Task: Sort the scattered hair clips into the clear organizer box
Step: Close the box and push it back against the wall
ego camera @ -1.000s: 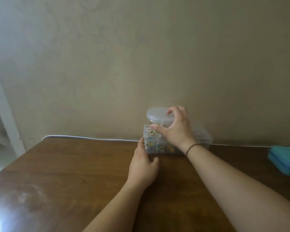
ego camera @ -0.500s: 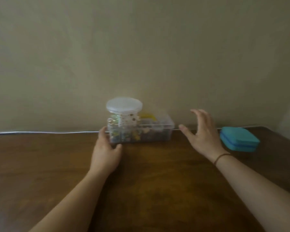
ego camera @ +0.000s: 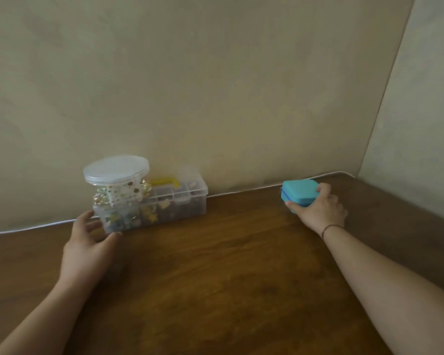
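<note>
The clear organizer box (ego camera: 187, 201) stands at the back of the wooden table (ego camera: 215, 278) against the wall, its compartments holding small colourful hair clips. On its left end sits a round clear jar (ego camera: 117, 175) with a flat lid and more clips inside. My left hand (ego camera: 87, 249) cups the box's left front corner, thumb and fingers touching it. My right hand (ego camera: 318, 208) grips a teal case (ego camera: 299, 190) at the back right of the table.
A white cable (ego camera: 241, 192) runs along the table's back edge at the foot of the beige wall. A second wall meets the table on the right, forming a corner behind the teal case.
My right hand left the round jar, swung right across the table and took hold of the teal case. The view turned right. My left hand stayed at the box's left end.
</note>
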`<state>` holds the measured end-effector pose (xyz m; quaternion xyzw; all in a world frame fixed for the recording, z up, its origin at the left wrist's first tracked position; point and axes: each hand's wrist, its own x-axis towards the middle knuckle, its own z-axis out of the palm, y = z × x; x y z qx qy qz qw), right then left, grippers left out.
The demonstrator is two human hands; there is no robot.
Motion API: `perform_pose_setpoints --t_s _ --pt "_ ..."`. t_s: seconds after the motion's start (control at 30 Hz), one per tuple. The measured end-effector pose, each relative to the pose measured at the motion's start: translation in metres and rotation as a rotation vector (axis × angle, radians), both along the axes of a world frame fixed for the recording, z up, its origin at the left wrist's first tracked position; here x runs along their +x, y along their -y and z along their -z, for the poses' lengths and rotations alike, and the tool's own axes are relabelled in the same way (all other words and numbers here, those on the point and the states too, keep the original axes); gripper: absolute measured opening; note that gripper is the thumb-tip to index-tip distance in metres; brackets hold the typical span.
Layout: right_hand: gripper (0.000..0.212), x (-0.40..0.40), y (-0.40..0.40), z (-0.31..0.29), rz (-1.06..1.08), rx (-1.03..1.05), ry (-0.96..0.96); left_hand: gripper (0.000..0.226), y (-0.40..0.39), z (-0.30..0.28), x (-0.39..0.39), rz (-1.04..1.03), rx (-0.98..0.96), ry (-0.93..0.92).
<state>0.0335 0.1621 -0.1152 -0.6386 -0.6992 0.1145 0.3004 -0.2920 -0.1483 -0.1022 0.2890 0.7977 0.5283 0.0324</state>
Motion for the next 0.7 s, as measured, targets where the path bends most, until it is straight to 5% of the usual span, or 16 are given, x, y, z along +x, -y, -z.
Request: perform_pose_setpoints --t_s 0.17,0.43,0.7 --pt "0.08 -0.019 0.018 -0.015 -0.065 0.04 -0.256 0.066 0.002 -0.002 0.0 -0.022 0.016 -0.003" --pt "0.072 -0.148 0.099 -0.07 -0.486 0.218 -0.391 0.066 0.001 0.001 -0.005 -0.002 0.033 -0.005" --pt "0.074 -0.212 0.134 -0.04 -0.61 0.179 -0.166 0.078 0.004 0.006 -0.01 0.079 0.01 -0.014"
